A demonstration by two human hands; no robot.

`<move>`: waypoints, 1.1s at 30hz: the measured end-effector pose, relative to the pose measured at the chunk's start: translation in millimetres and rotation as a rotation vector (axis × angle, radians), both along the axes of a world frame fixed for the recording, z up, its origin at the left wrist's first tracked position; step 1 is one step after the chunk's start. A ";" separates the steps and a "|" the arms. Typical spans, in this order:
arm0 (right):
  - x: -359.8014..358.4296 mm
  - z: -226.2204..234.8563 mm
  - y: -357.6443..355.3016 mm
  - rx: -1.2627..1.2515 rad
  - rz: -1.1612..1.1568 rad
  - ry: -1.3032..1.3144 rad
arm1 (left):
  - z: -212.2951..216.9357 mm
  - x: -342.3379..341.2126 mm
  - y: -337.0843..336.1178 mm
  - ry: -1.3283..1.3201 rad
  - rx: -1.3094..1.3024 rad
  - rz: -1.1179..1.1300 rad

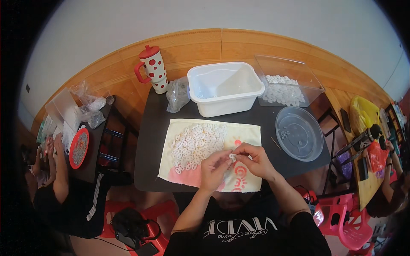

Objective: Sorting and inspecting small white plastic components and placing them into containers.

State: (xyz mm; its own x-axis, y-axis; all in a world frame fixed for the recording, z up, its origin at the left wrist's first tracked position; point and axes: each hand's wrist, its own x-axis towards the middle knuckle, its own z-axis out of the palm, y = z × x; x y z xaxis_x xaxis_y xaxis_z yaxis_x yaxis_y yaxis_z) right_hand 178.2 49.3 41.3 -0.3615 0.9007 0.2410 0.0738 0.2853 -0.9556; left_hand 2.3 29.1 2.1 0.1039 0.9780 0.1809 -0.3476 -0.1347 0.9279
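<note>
Standing out first from where I am is the dark table (149, 141), its rounded corner at the near left, set against wood panelling (192, 42) under a pale wall (205, 15). On it lies a cream cloth (252, 131), heaped on its left half with white ring-like pieces (196, 145). Over the cloth's near right part, the left hand (215, 167) and right hand (255, 161) meet, thumbs and fingertips pinching one small white piece (232, 157) between them; the remaining fingers curl in.

Along the far side stand a red-spotted tumbler (156, 70), a crumpled clear bag (177, 96), a white tub (226, 104) and a clear bin (314, 85) with more white pieces inside. At the right, a thin stick (275, 143) lies beside a round clear dish (314, 143) holding small greyish bits.

To the left, a co-worker (68, 205) sits by a red basin (79, 147); to the right are a wooden table (371, 187), a yellow bag (363, 114) and a pink stool (350, 222).

Writing shows in two places: reddish-pink print on the cloth, partly covered by the hands, and white block and script lettering, upside down from here, on the person's black shirt (247, 239).
</note>
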 end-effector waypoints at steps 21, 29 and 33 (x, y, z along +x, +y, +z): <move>10.3 -23.3 2.6 0.438 0.038 -0.364 | 8.1 7.2 -1.1 0.911 0.461 0.226; 10.2 -23.7 0.7 0.442 0.028 -0.353 | 7.1 4.3 0.1 0.911 0.446 0.212; 8.9 -22.3 0.3 0.484 0.031 -0.371 | 7.4 2.5 -0.8 0.932 0.435 0.191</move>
